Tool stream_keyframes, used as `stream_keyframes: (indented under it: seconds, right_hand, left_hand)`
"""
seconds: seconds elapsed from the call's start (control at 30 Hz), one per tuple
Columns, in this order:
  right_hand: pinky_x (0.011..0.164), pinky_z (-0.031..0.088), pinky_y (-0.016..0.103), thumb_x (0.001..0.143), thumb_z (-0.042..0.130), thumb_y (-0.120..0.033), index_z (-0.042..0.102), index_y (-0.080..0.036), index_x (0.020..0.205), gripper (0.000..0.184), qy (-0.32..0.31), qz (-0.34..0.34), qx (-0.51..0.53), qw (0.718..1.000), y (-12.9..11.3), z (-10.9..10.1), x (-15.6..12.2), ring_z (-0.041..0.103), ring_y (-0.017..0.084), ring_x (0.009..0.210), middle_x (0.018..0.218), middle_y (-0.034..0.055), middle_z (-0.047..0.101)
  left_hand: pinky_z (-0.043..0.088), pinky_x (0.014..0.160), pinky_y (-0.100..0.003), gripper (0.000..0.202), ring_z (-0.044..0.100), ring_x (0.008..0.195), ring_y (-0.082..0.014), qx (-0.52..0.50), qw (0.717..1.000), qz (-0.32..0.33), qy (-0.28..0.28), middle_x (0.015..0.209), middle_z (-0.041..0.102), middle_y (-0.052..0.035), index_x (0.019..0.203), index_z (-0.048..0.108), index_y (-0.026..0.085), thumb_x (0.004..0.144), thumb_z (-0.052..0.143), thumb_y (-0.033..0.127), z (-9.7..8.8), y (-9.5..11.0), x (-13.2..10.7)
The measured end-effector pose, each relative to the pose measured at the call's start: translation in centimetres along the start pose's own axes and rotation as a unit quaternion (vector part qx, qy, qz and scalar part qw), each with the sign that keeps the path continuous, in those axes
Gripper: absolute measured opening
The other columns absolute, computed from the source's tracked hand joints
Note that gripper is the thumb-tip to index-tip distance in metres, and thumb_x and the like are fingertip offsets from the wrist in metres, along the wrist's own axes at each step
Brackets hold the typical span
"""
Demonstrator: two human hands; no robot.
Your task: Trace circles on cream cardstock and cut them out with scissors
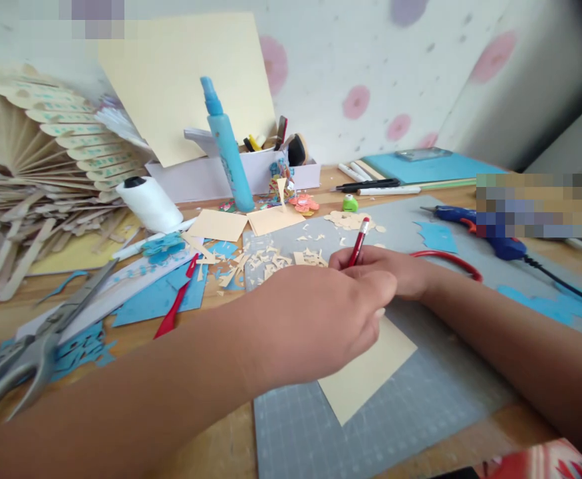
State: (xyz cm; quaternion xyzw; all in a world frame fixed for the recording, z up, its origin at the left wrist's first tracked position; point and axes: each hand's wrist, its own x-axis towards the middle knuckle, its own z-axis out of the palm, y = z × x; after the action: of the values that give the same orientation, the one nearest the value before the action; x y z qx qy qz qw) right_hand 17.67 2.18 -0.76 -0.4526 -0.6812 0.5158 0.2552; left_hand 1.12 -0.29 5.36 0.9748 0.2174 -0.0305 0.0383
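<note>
My right hand (pixel 388 269) is closed round a red pencil (pixel 359 242) that stands nearly upright over a cream sheet of paper (pixel 370 369) on the grey cutting mat (pixel 420 399). My left hand (pixel 315 319) crosses in front of it, fingers curled and resting on the cream sheet; whether it pinches anything is hidden. Cream and blue paper scraps (pixel 271 259) lie just beyond both hands.
A blue glue bottle (pixel 227 146) stands before a white box (pixel 251 169) of tools. A white thread spool (pixel 148 203), grey scissors (pixel 36 339), a red blade tool (pixel 175 306), a blue glue gun (pixel 475 223), pens (pixel 370 186) and a fan of paper strips (pixel 31 173) surround the mat.
</note>
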Motion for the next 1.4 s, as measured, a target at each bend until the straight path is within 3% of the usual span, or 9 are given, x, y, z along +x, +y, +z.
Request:
stream_keyframes:
  seconds: [0.1, 0.2, 0.33, 0.43, 0.53, 0.77, 0.9, 1.23, 1.4]
  right_hand:
    - [0.050, 0.039, 0.021, 0.079, 0.043, -0.026, 0.050, -0.018, 0.074, 0.012, -0.013, -0.006, 0.005, 1.000, -0.4, -0.5, -0.8, 0.048, 0.009, 0.055, 0.063, -0.0035, 0.049]
    - [0.054, 0.038, 0.021, 0.081, 0.047, -0.029, 0.049, -0.019, 0.075, 0.012, 0.101, -0.065, -0.106, 0.987, -1.4, -0.9, -3.6, 0.046, 0.010, 0.061, 0.067, -0.0030, 0.047]
    - [0.050, 0.037, 0.022, 0.085, 0.042, -0.021, 0.048, -0.021, 0.080, 0.008, 0.303, -0.162, -0.309, 0.887, -2.0, 0.9, -8.7, 0.046, 0.010, 0.059, 0.066, -0.0019, 0.049]
    - [0.050, 0.038, 0.025, 0.082, 0.041, -0.013, 0.044, -0.020, 0.086, 0.008, 0.217, -0.268, -0.410, 0.844, -1.5, 3.4, -11.1, 0.049, 0.013, 0.056, 0.063, -0.0004, 0.054]
    - [0.050, 0.039, 0.028, 0.081, 0.040, -0.006, 0.047, -0.018, 0.086, 0.014, 0.160, -0.282, -0.478, 0.816, -1.2, 5.4, -11.5, 0.050, 0.014, 0.055, 0.064, 0.0014, 0.057]
    - [0.046, 0.034, 0.028, 0.084, 0.041, -0.009, 0.053, -0.016, 0.069, 0.020, 0.162, -0.279, -0.524, 0.788, -1.4, 7.3, -11.1, 0.047, 0.013, 0.052, 0.059, 0.0012, 0.056]
    - [0.045, 0.031, 0.027, 0.082, 0.046, -0.011, 0.049, -0.017, 0.059, 0.024, 0.151, -0.283, -0.512, 0.797, -1.4, 7.9, -10.8, 0.042, 0.011, 0.048, 0.053, -0.0014, 0.051]
    - [0.045, 0.037, 0.028, 0.076, 0.043, -0.004, 0.056, -0.016, 0.068, 0.020, 0.163, -0.273, -0.583, 0.748, -1.2, 7.8, -8.5, 0.047, 0.015, 0.049, 0.058, 0.0030, 0.056]
    - [0.046, 0.041, 0.029, 0.071, 0.043, -0.002, 0.057, -0.017, 0.069, 0.020, 0.138, -0.246, -0.599, 0.749, -1.1, 8.2, -7.7, 0.051, 0.017, 0.052, 0.060, 0.0045, 0.057]
  left_hand:
    - [0.018, 0.037, -0.024, 0.019, 0.042, 0.041, -0.0135, 0.013, 1.000, -0.012, -0.003, 0.051, 0.047, 0.0020, 0.089, 0.044, 0.019, 0.085, 0.027, 0.027, 0.0, 0.0, 0.0]
    - [0.018, 0.037, -0.024, 0.020, 0.041, 0.040, -0.0129, -0.004, 0.999, -0.020, -0.028, 0.050, 0.045, 0.0032, 0.093, 0.042, 0.020, 0.087, 0.025, 0.029, -0.1, 0.0, 0.0]
    - [0.019, 0.039, -0.023, 0.023, 0.043, 0.043, -0.0135, -0.009, 0.999, -0.028, -0.032, 0.052, 0.046, 0.0023, 0.093, 0.040, 0.022, 0.088, 0.021, 0.033, 0.1, -0.1, -0.1]
    - [0.019, 0.040, -0.023, 0.023, 0.043, 0.045, -0.0137, 0.009, 0.999, -0.031, -0.018, 0.053, 0.048, 0.0017, 0.091, 0.039, 0.021, 0.088, 0.021, 0.034, 0.3, 0.0, -0.2]
    - [0.019, 0.040, -0.023, 0.020, 0.043, 0.045, -0.0139, 0.007, 1.000, -0.026, -0.016, 0.053, 0.048, 0.0021, 0.091, 0.039, 0.021, 0.088, 0.022, 0.032, 0.2, 0.1, -0.1]
    - [0.021, 0.041, -0.023, 0.021, 0.046, 0.048, -0.0149, -0.021, 0.998, -0.039, -0.038, 0.055, 0.048, 0.0020, 0.089, 0.040, 0.021, 0.087, 0.022, 0.032, -0.2, 0.2, 0.0]
    - [0.020, 0.041, -0.023, 0.022, 0.045, 0.048, -0.0142, -0.021, 0.999, -0.038, -0.016, 0.056, 0.048, 0.0018, 0.093, 0.040, 0.022, 0.087, 0.022, 0.033, 0.1, 0.1, 0.0]
    - [0.025, 0.041, -0.023, 0.026, 0.049, 0.051, -0.0165, -0.034, 0.998, -0.013, -0.041, 0.063, 0.055, -0.0010, 0.102, 0.039, 0.020, 0.087, 0.021, 0.031, -0.3, 0.0, -0.2]
    - [0.025, 0.041, -0.024, 0.025, 0.048, 0.050, -0.0165, -0.059, 0.997, -0.010, -0.053, 0.062, 0.054, -0.0015, 0.098, 0.041, 0.020, 0.087, 0.020, 0.031, -0.4, -0.2, -0.3]
